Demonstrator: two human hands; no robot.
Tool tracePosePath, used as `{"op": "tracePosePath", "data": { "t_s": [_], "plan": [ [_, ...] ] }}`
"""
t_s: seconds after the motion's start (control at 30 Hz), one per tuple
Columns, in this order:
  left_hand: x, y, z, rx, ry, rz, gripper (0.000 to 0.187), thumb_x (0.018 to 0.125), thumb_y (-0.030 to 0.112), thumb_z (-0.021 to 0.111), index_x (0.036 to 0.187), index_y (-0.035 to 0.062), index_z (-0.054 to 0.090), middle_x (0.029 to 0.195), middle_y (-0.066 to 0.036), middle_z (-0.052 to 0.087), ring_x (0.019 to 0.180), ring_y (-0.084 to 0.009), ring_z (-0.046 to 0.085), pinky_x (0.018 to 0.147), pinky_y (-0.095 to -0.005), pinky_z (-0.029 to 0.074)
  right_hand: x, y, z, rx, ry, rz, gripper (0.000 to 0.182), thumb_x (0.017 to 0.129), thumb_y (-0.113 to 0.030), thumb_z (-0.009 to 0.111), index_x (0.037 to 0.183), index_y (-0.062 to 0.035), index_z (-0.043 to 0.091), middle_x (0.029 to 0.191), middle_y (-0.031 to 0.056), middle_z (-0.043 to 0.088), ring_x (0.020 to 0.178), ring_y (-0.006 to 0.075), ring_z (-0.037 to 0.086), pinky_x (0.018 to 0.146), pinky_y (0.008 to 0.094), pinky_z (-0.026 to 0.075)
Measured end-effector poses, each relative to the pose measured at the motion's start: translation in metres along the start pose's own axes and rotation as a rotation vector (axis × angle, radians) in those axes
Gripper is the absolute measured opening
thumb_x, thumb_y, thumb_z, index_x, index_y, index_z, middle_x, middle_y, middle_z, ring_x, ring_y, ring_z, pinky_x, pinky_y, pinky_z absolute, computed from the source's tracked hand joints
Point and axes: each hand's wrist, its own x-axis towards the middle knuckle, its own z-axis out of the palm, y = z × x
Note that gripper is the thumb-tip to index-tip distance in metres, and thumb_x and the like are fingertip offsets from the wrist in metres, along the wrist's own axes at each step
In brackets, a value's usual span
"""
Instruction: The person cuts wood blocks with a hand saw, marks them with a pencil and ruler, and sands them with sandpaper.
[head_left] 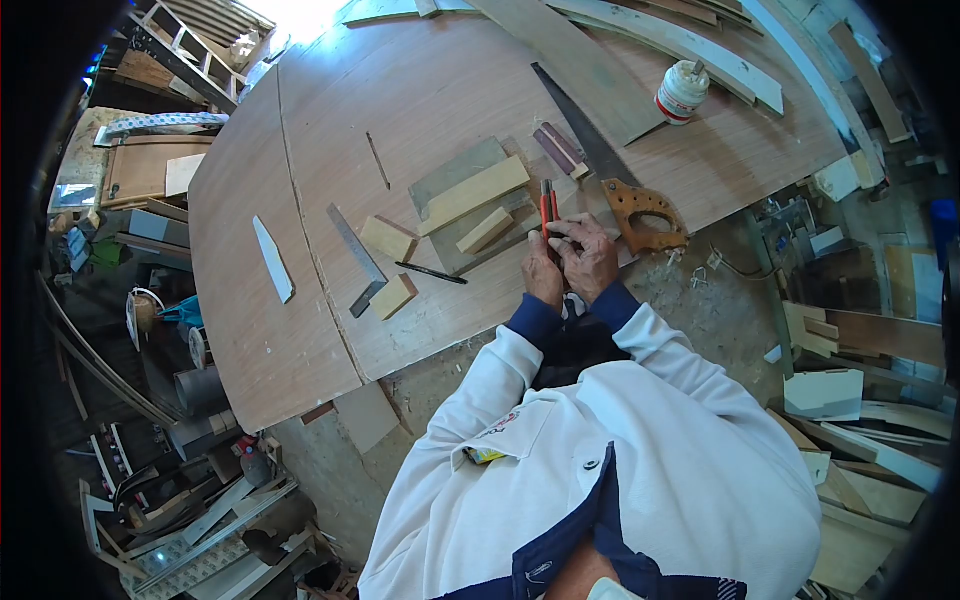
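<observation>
My left hand (pixel 542 270) and my right hand (pixel 588 252) are close together at the table's near edge, fingers closed around a slim red and dark tool (pixel 549 208) that points away from me. Just right of them lies a handsaw with a wooden handle (pixel 645 217). Left of the hands are a small wood block (pixel 485 230), a longer wood strip (pixel 474 196) on a grey board (pixel 437 182), and a black pen (pixel 431 272). A purple-brown block (pixel 560 150) lies beyond the fingers.
A metal square (pixel 357 262) lies among two wood blocks (pixel 389 237) (pixel 393 297) on the table (pixel 330 350). Farther left is a white pointed piece (pixel 272 260). A white jar (pixel 682 92) and long boards (pixel 570 60) are at the back right.
</observation>
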Motion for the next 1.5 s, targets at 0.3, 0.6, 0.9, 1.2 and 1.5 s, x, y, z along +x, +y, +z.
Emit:
{"op": "tracePosePath", "data": {
  "t_s": [0.3, 0.6, 0.9, 1.2, 1.5],
  "plan": [
    [0.009, -0.015, -0.004, 0.026, 0.007, 0.071, 0.057, 0.101, 0.045, 0.032, 0.107, -0.0027, 0.062, 0.089, -0.011, 0.065, 0.078, -0.0176, 0.062, 0.069, -0.0308, 0.051, -0.001, -0.003, 0.003, -0.042, 0.028, 0.130, 0.021, 0.081, -0.019, 0.071, 0.091, -0.0016, 0.064, 0.086, 0.0107, 0.064, 0.073, 0.0210, 0.063, 0.065, 0.0324, 0.051],
    [-0.006, -0.012, 0.000, 0.091, -0.045, 0.016, 0.055, 0.101, 0.044, 0.033, 0.113, -0.0013, 0.062, 0.097, -0.011, 0.066, 0.085, -0.0157, 0.062, 0.074, -0.0284, 0.049, 0.015, 0.004, 0.005, -0.058, 0.116, 0.179, 0.024, 0.083, -0.025, 0.070, 0.086, -0.0027, 0.062, 0.079, 0.0101, 0.063, 0.070, 0.0238, 0.063, 0.065, 0.0356, 0.050],
    [0.000, -0.026, 0.000, -0.020, -0.103, 0.104, 0.053, 0.103, 0.039, 0.030, 0.114, -0.0025, 0.061, 0.102, -0.011, 0.066, 0.087, -0.0154, 0.062, 0.075, -0.0268, 0.048, 0.021, 0.003, 0.004, -0.280, 0.049, 0.271, 0.032, 0.085, -0.035, 0.066, 0.083, -0.0048, 0.056, 0.075, 0.0098, 0.059, 0.067, 0.0263, 0.060, 0.063, 0.0392, 0.047],
    [0.010, -0.035, -0.006, 0.121, -0.073, 0.065, 0.050, 0.103, 0.037, 0.030, 0.114, -0.0008, 0.061, 0.094, -0.010, 0.065, 0.080, -0.0140, 0.061, 0.069, -0.0277, 0.048, 0.020, 0.022, 0.004, -0.157, 0.089, 0.020, 0.021, 0.083, -0.023, 0.065, 0.087, -0.0024, 0.062, 0.084, 0.0158, 0.059, 0.084, 0.0342, 0.058, 0.075, 0.0424, 0.047],
    [0.011, -0.046, -0.012, 0.135, -0.071, -0.041, 0.047, 0.102, 0.038, 0.033, 0.108, 0.0018, 0.063, 0.085, -0.006, 0.064, 0.066, -0.0120, 0.058, 0.056, -0.0247, 0.046, 0.025, 0.023, 0.007, -0.243, 0.083, 0.028, 0.018, 0.084, -0.019, 0.067, 0.091, -0.0021, 0.064, 0.086, 0.0131, 0.059, 0.076, 0.0281, 0.061, 0.067, 0.0368, 0.050]
  ]
}}
